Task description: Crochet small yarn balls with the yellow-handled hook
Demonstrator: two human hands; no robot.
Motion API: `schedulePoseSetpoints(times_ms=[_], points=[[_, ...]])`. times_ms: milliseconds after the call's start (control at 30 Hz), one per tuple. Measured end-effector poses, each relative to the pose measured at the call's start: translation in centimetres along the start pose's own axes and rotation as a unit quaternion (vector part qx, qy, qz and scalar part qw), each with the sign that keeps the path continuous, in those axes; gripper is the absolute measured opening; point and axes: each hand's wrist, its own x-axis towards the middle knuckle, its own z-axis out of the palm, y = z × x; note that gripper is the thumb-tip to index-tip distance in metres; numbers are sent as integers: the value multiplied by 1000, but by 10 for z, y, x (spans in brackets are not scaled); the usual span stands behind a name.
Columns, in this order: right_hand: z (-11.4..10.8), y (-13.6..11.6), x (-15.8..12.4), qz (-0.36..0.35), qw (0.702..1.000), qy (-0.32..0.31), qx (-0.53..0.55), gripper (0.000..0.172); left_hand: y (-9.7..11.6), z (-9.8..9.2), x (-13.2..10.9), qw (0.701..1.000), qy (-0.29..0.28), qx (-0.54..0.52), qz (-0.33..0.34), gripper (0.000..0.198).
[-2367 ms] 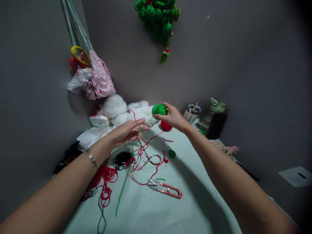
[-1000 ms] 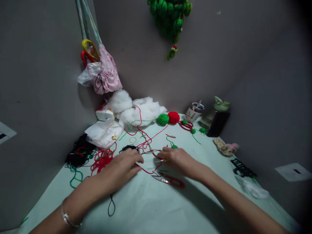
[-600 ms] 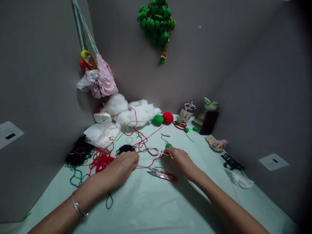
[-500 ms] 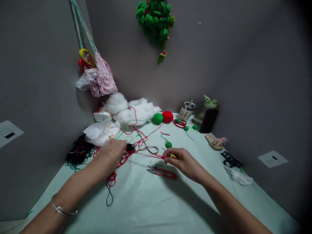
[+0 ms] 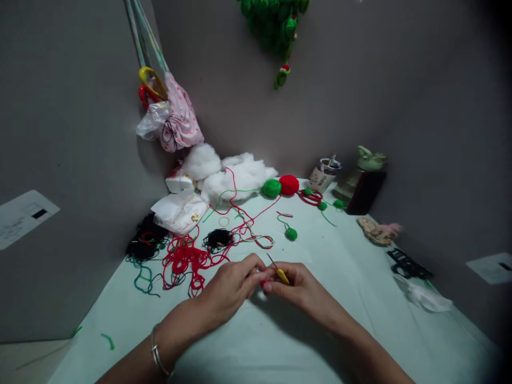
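My left hand (image 5: 230, 285) and my right hand (image 5: 302, 285) meet fingertip to fingertip above the table's middle. Held in my right hand is a crochet hook with a yellow handle (image 5: 282, 276), its thin metal shaft pointing up and left. A small bit of red yarn (image 5: 263, 284) shows between the fingertips of both hands, mostly covered by them. My left fingers are pinched closed on it. Loose red yarn (image 5: 186, 258) lies tangled left of my left hand, beside a bundle of black cord (image 5: 219, 239). The red-handled snips are out of sight.
White stuffing (image 5: 240, 178) is heaped at the back, next to a green yarn ball (image 5: 271, 188) and a red one (image 5: 289, 185). A pen cup (image 5: 323, 176) and bottle (image 5: 370, 160) stand back right. A small green ball (image 5: 291, 234) lies beyond my hands.
My left hand has come from the yarn pile rightward to meet my right hand. The red strand stretched between them no longer shows. The camera view has shifted.
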Motion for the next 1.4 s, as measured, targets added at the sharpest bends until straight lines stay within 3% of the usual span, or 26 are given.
schedulePoseSetpoints(times_ms=[133, 267, 400, 633, 767, 867, 967, 1033, 1100, 1167, 1267, 1400], points=[[-5, 4, -2, -1, 999, -4, -32, 22, -8, 1, -2, 998, -13, -58, -15, 27], [-9, 2, -3, 13, 998, 47, -38, 28, -9, 2, -1, 987, -40, -144, -53, 23], [-9, 2, -1, 11, 998, 66, -22, 24, -8, 4, -2, 993, -49, -78, -70, 14], [-8, 8, 3, 8, 997, 54, -50, 22, -10, 7, -2, 996, -61, 0, -65, 22], [-10, 8, 2, 15, 997, 30, -64, 15, -1, -22, -5, 993, -52, 87, -61, 26], [-9, 7, -2, 13, 993, 2, -117, 15, -1, -60, -16, 971, 63, 213, -90, 22], [-7, 8, -7, -5, 979, -23, -205, 28, -19, -94, -31, 937, 146, 295, -117, 20], [-7, 10, -9, -13, 967, -34, -251, 35, -35, -110, -38, 923, 155, 330, -125, 30], [-6, 13, -9, -13, 958, -33, -284, 36, -47, -117, -42, 917, 129, 353, -135, 24], [-7, 15, -8, -13, 952, -26, -305, 35, -49, -118, -43, 918, 92, 356, -147, 9], [-8, 16, -5, -24, 950, -25, -312, 32, -30, -111, -39, 933, 70, 325, -141, 18], [-9, 17, -3, -27, 950, -32, -310, 28, 1, -89, -29, 976, 18, 191, -100, 29]])
